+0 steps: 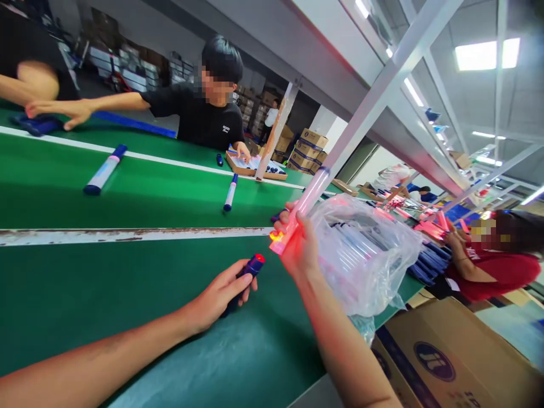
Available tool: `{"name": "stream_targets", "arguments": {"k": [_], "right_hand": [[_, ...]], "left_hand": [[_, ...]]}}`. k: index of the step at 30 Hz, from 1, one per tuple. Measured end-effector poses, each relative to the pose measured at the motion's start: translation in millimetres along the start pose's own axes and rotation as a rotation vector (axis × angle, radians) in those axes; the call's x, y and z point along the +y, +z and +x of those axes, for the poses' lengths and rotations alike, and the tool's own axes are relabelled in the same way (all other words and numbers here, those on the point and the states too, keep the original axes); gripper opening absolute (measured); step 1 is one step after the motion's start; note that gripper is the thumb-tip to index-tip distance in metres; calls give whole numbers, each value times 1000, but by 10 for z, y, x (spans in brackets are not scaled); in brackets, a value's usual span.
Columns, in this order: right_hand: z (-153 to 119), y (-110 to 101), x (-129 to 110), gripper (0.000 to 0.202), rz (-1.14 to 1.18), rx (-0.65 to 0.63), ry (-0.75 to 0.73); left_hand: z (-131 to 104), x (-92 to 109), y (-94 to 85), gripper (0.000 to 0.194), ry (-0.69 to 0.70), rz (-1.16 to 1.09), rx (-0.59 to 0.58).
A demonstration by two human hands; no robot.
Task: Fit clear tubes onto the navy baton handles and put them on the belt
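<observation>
My left hand [235, 288] is wrapped around a dark blue light-stick handle [255, 265], whose upper end glows red. A short distance to its right, my right hand [302, 249] grips a clear plastic tube [309, 195] that slants up to the right. Red light shows on the tube's lower end and on my fingers. The handle and the tube are apart. Just right of my right hand lies an open clear plastic bag [361, 255] filled with several clear tubes. A dark object partly shows behind my right fingers.
Light sticks [105, 171] lie on the green conveyor belt [178, 198] beyond a worn white rail [127, 235]. Across it, a co-worker [208, 107] reaches left and into a tray [242, 164]. At right are a cardboard box [459, 351] and a person in red [497, 266]. A slanted post [365, 107] rises overhead.
</observation>
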State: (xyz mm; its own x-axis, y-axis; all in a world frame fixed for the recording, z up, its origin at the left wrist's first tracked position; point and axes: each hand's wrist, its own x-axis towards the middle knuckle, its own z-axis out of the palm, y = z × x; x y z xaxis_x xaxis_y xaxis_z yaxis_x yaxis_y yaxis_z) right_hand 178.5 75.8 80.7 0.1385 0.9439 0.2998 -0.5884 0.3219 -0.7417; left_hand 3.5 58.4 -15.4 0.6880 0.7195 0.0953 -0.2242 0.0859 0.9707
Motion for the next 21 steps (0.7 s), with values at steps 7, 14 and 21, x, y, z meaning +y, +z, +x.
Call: {"name": "stream_targets", "arguments": {"k": [7, 14, 21], "right_hand": [[-164, -43, 285, 23, 95, 12, 17], [-225, -16, 255, 22, -85, 33, -116], [-277, 75, 341, 22, -158, 90, -166]], "left_hand": [[9, -28, 14, 31, -2, 19, -35], [35, -42, 44, 30, -22, 111, -15], [-36, -3, 84, 42, 1, 240, 46]]}}
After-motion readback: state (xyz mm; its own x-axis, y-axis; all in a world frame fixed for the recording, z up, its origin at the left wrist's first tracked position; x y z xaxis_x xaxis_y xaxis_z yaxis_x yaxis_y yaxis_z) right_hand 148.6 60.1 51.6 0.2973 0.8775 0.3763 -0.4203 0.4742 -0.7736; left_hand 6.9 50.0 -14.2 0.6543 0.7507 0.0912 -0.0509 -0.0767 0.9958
